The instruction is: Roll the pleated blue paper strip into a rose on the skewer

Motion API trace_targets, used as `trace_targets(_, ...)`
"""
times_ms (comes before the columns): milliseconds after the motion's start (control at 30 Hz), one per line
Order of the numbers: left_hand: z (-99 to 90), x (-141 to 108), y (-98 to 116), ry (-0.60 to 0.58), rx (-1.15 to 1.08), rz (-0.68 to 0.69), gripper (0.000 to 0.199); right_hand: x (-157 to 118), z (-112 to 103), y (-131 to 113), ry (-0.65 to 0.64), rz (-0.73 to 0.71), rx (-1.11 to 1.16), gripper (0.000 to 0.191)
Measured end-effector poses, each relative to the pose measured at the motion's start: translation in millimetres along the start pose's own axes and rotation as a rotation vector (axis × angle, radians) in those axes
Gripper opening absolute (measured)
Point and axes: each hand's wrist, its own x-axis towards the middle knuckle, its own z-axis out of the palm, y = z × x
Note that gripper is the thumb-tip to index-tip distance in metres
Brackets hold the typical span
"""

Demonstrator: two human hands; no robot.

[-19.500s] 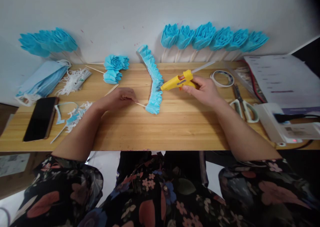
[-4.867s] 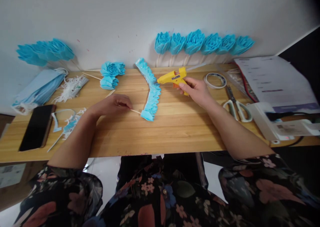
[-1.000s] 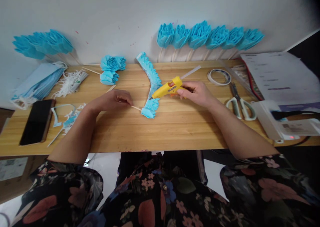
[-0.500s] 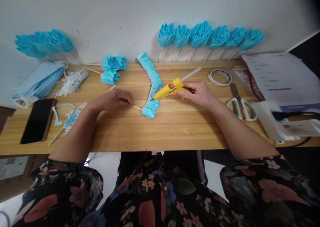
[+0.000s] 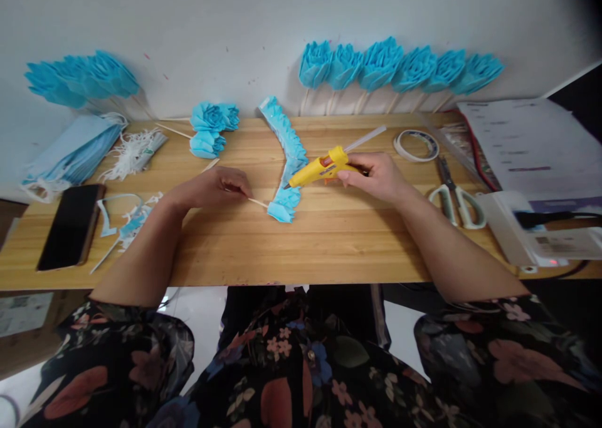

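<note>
My left hand (image 5: 226, 186) is closed on a thin wooden stick (image 5: 258, 202). The stick's far end meets the rolled end of a pleated blue strip (image 5: 288, 140), which curves away across the tabletop. In my right hand (image 5: 374, 174) is a yellow hot glue gun (image 5: 320, 167), with a clear glue stick (image 5: 365, 138) poking out of its back. Its nozzle points down to the left, at the strip just above the rolled blue end (image 5: 281, 212). Whether the tip touches the strip, I cannot tell.
Blue paper-like flowers on sticks (image 5: 379, 64) lean on the wall. More blue flowers (image 5: 207, 127) lie at the back. Face masks (image 5: 75, 152), cut white loops (image 5: 134, 155), and a phone (image 5: 70, 227) are left; tape (image 5: 416, 145), scissors (image 5: 454, 196) and a power strip (image 5: 517, 230) right.
The view has shifted very slightly. Both hands, the glue gun and the blue strip keep nearly the same positions.
</note>
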Motion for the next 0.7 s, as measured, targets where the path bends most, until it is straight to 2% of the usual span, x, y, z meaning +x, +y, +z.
trace_targets(300,-0.5,1,-2,-0.009,0.0,-0.006,0.038,0,4,-4,-0.013,-0.013,-0.035,0.044)
trace_targets(700,-0.7,1,-3,-0.017,-0.006,0.006,0.044,0,1,9,0.026,0.015,0.079,0.058)
